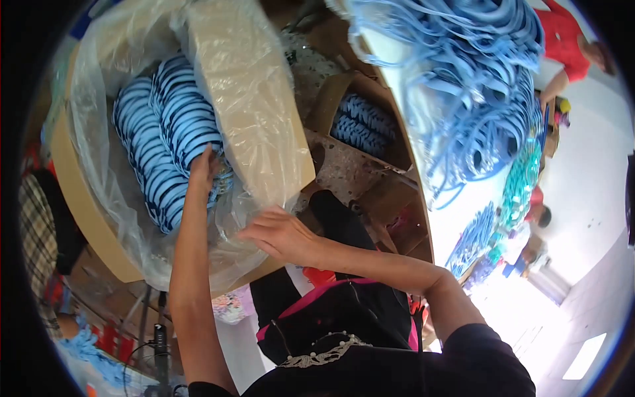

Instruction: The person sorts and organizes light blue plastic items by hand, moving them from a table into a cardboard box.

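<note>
A large cardboard box (92, 205) lined with clear plastic (89, 112) stands in front of me on the left. Inside lie two long rows of nested light-blue straps (142, 142) with dark edges. My left hand (204, 167) reaches into the box, its bent fingers closed at the near end of the right-hand row; the fingertips are partly hidden. Over the liner at the box's near right edge hovers my right hand (281, 233). Its fingers are loosely stretched and slightly blurred, with nothing visible in them.
On the right, a white table (403, 89) bears a big heap of blue straps (469, 86) and green ones (522, 178). A smaller carton (324, 106) of dark-blue straps stands between box and table. People are at the far right and left edge.
</note>
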Available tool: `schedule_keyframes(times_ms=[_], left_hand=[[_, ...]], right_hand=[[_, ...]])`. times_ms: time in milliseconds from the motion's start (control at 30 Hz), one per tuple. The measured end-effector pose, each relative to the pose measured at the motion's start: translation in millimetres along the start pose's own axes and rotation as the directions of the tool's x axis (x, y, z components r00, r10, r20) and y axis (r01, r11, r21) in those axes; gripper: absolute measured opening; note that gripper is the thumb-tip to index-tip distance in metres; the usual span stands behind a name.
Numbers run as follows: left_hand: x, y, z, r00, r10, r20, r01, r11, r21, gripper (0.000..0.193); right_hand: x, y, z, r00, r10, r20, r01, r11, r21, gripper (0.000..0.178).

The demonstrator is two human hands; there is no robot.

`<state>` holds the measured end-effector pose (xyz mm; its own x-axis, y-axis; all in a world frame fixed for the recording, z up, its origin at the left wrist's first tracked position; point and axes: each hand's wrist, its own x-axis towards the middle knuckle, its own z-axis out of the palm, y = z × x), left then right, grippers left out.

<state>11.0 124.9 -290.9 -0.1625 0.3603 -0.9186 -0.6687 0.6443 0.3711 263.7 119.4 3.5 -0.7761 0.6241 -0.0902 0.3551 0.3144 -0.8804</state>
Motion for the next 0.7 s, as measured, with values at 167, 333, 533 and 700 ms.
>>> schedule_keyframes(times_ms=[167, 333, 533, 700], left_hand=[[-154, 19, 57, 0.853, 0.205, 0.480, -0.494, 0.613, 0.616, 0.072], [-281, -1, 54, 0.777, 0.235, 0.584, -0.616, 0.092, 0.782, 0.085], [-296, -23, 16, 0.808, 0.297, 0.509, -0.386, -0.386, 0.838, 0.091], [-342, 15, 104, 0.739, 0.311, 0.597, -0.428, -0.468, 0.773, 0.081]], right_hand=[[-86, -7, -66, 0.978, 0.207, -0.030, -0.209, 0.972, -0.106, 0.026], [-129, -2, -98, 0.939, 0.341, 0.039, -0.337, 0.937, -0.092, 0.018], [-159, -5, -73, 0.953, 0.299, 0.035, -0.291, 0.945, -0.152, 0.017], [-209, -18, -127, 0.951, 0.275, -0.137, -0.292, 0.948, -0.124, 0.017]])
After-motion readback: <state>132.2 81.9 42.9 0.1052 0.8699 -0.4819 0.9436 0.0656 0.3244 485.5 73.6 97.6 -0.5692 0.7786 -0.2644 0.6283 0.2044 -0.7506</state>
